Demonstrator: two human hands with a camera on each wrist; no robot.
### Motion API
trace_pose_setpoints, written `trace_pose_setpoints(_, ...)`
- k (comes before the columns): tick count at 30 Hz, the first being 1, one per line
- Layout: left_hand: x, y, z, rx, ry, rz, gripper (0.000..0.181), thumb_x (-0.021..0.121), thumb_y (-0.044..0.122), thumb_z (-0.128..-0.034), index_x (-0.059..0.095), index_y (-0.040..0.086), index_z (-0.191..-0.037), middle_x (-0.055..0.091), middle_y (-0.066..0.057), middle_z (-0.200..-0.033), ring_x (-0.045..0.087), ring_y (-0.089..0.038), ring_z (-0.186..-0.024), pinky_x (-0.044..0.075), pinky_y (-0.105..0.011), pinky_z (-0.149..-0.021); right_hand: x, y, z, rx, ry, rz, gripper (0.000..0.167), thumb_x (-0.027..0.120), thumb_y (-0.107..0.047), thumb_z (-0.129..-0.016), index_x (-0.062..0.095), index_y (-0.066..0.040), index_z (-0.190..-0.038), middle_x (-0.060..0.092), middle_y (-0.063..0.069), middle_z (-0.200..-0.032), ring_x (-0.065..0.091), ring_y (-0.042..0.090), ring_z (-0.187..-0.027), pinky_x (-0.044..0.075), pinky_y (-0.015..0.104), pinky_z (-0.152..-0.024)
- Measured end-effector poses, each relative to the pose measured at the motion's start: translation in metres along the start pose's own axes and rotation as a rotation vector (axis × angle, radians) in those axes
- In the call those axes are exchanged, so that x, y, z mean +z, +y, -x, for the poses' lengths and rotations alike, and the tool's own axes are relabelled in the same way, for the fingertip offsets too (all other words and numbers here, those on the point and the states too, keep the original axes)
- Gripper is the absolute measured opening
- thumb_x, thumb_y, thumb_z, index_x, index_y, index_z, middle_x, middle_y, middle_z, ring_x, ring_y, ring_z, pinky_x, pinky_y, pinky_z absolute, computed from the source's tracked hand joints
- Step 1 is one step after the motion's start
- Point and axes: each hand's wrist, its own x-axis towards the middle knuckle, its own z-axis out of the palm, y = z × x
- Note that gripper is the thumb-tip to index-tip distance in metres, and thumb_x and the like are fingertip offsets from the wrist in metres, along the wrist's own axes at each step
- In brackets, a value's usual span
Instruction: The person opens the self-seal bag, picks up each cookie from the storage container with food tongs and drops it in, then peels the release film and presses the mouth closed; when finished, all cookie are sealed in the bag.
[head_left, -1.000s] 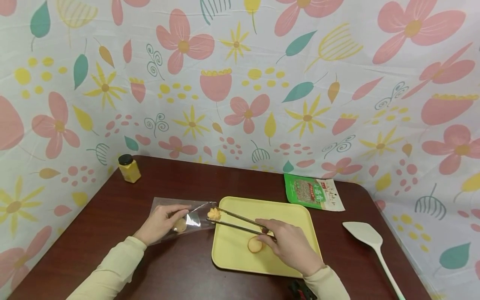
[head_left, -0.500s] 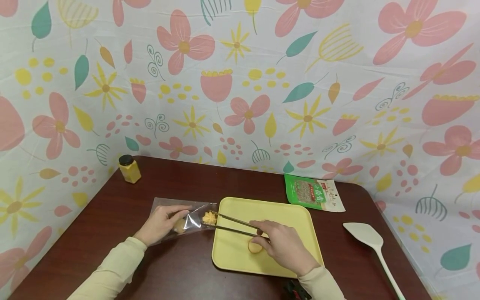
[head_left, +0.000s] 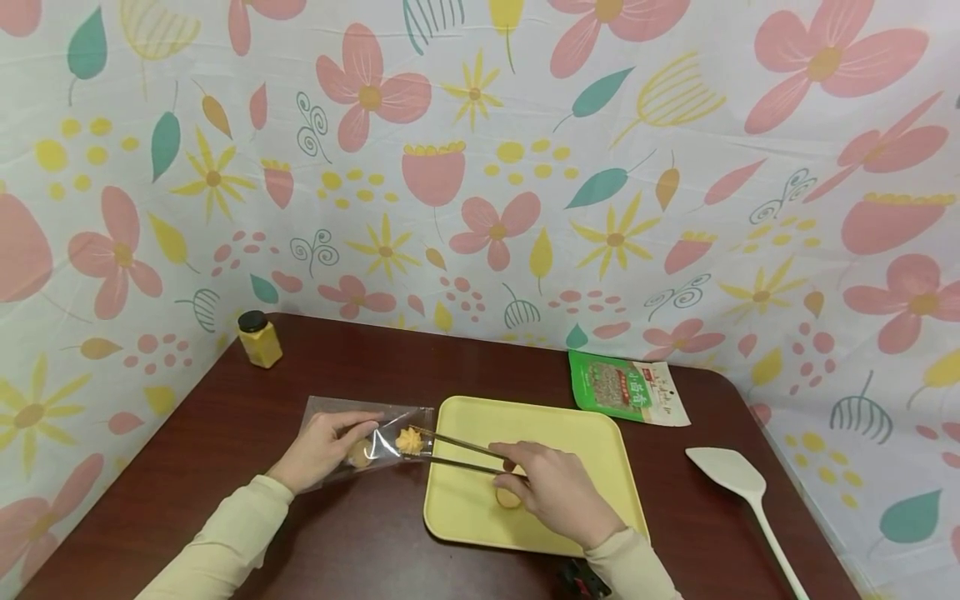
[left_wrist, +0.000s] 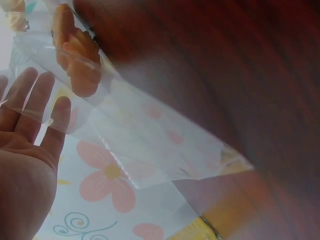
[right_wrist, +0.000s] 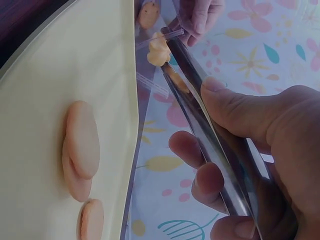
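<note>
My left hand [head_left: 324, 446] pinches a clear plastic bag [head_left: 326, 404] left of the tray. Inside the bag lies a round cookie [head_left: 362, 454], partly behind my fingers. With my right hand [head_left: 558, 487] I grip metal tongs [head_left: 465, 468], their tips at the bag's mouth. Between or just beyond those tips is a ridged, piped cookie [head_left: 409, 441]; whether the tongs still clamp it, I cannot tell. Round cookies [right_wrist: 82, 140] lie on the yellow tray [head_left: 540, 414] beneath my right hand. In the left wrist view, brown cookies [left_wrist: 77, 55] show through the plastic.
A yellow jar with a black lid [head_left: 260, 340] stands at the back left. A green-and-white food packet [head_left: 628, 387] lies behind the tray, and a pale spatula [head_left: 738, 475] to its right. A dark object [head_left: 581, 579] is partly hidden near my right sleeve.
My right hand and the tongs have moved left, carrying the piped cookie from the tray's edge into the bag's mouth. The tong tips now look farther behind the cookie. My left hand stays put.
</note>
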Motion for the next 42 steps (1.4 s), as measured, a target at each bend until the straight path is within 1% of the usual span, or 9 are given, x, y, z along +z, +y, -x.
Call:
trace_pose_setpoints(6, 0.0, 0.001, 0.001, -0.014, 0.002, 0.0, 0.031, 0.059, 0.031, -0.0984, 0.07, 0.015, -0.122, 0.071, -0.001, -0.107, 0.047, -0.005, -0.062, 0.044, -0.026, -0.064, 0.0, -0.003, -0.004, -0.006, -0.027, -0.019, 0.037, 0.07, -0.036, -0.09, 0.067, -0.022, -0.123, 0.064, -0.016, -0.088, 0.047, -0.003, -0.061, 0.038, 0.022, -0.05)
trace_pose_setpoints(8, 0.0, 0.001, 0.0, -0.011, -0.003, 0.006, 0.031, 0.058, 0.032, -0.0984, 0.07, 0.015, -0.122, 0.069, -0.002, -0.115, 0.047, -0.003, -0.062, 0.043, -0.026, -0.064, 0.0, -0.004, -0.006, -0.006, -0.034, -0.019, 0.037, 0.068, -0.038, -0.09, 0.066, -0.022, -0.124, 0.064, -0.016, -0.088, 0.044, -0.003, -0.058, 0.037, 0.022, -0.049)
trace_pose_setpoints(12, 0.0, 0.0, 0.001, -0.024, -0.011, 0.02, 0.032, 0.058, 0.034, -0.0984, 0.069, 0.016, -0.123, 0.069, -0.003, -0.116, 0.034, -0.003, -0.052, 0.042, -0.025, -0.058, 0.0, -0.005, -0.008, -0.012, -0.035, -0.015, 0.037, 0.068, -0.038, -0.091, 0.066, -0.022, -0.124, 0.064, -0.015, -0.089, 0.043, -0.002, -0.056, 0.036, 0.022, -0.048)
trace_pose_setpoints(15, 0.001, 0.001, 0.001, -0.017, -0.002, 0.008, 0.031, 0.058, 0.035, -0.0981, 0.07, 0.018, -0.122, 0.069, 0.0, -0.115, 0.045, -0.001, -0.061, 0.044, -0.025, -0.064, 0.001, -0.006, -0.01, -0.025, -0.025, -0.005, 0.037, 0.068, -0.039, -0.09, 0.066, -0.022, -0.124, 0.065, -0.015, -0.089, 0.045, -0.003, -0.059, 0.037, 0.021, -0.049)
trace_pose_setpoints(22, 0.002, 0.001, 0.001, -0.015, -0.004, -0.001, 0.03, 0.058, 0.037, -0.098, 0.07, 0.023, -0.121, 0.068, 0.008, -0.115, 0.045, -0.005, -0.06, 0.044, -0.028, -0.068, 0.003, -0.006, -0.014, -0.046, -0.005, -0.003, 0.038, 0.07, -0.039, -0.089, 0.067, -0.022, -0.123, 0.065, -0.015, -0.089, 0.049, -0.002, -0.062, 0.039, 0.022, -0.051)
trace_pose_setpoints(25, 0.002, 0.002, 0.001, -0.01, -0.002, -0.007, 0.03, 0.058, 0.038, -0.098, 0.07, 0.023, -0.121, 0.068, 0.008, -0.116, 0.053, -0.006, -0.071, 0.044, -0.028, -0.07, 0.003, -0.006, -0.015, -0.049, -0.005, -0.004, 0.038, 0.071, -0.036, -0.088, 0.067, -0.021, -0.123, 0.065, -0.015, -0.089, 0.05, -0.002, -0.063, 0.039, 0.022, -0.051)
trace_pose_setpoints(32, 0.002, 0.003, 0.0, -0.021, -0.009, 0.002, 0.032, 0.057, 0.041, -0.0977, 0.07, 0.024, -0.121, 0.067, 0.009, -0.117, 0.04, -0.005, -0.058, 0.044, -0.028, -0.068, 0.003, -0.007, -0.018, -0.054, -0.02, -0.005, 0.038, 0.071, -0.036, -0.089, 0.067, -0.021, -0.124, 0.066, -0.014, -0.091, 0.052, -0.002, -0.064, 0.04, 0.022, -0.051)
trace_pose_setpoints(37, 0.003, 0.002, 0.001, -0.013, 0.001, -0.003, 0.03, 0.058, 0.038, -0.0976, 0.071, 0.023, -0.12, 0.068, 0.008, -0.116, 0.046, -0.005, -0.063, 0.043, -0.028, -0.068, 0.003, -0.008, -0.021, -0.069, -0.022, -0.006, 0.039, 0.069, -0.039, -0.09, 0.066, -0.022, -0.125, 0.066, -0.015, -0.092, 0.054, -0.002, -0.066, 0.042, 0.023, -0.053)
trace_pose_setpoints(42, 0.003, 0.0, 0.001, -0.004, 0.01, -0.024, 0.031, 0.058, 0.039, -0.0972, 0.071, 0.023, -0.121, 0.068, 0.007, -0.116, 0.061, -0.005, -0.088, 0.049, -0.03, -0.078, 0.004, -0.01, -0.026, -0.086, -0.032, -0.008, 0.041, 0.064, -0.044, -0.091, 0.066, -0.022, -0.126, 0.067, -0.015, -0.093, 0.055, -0.001, -0.068, 0.043, 0.023, -0.054)
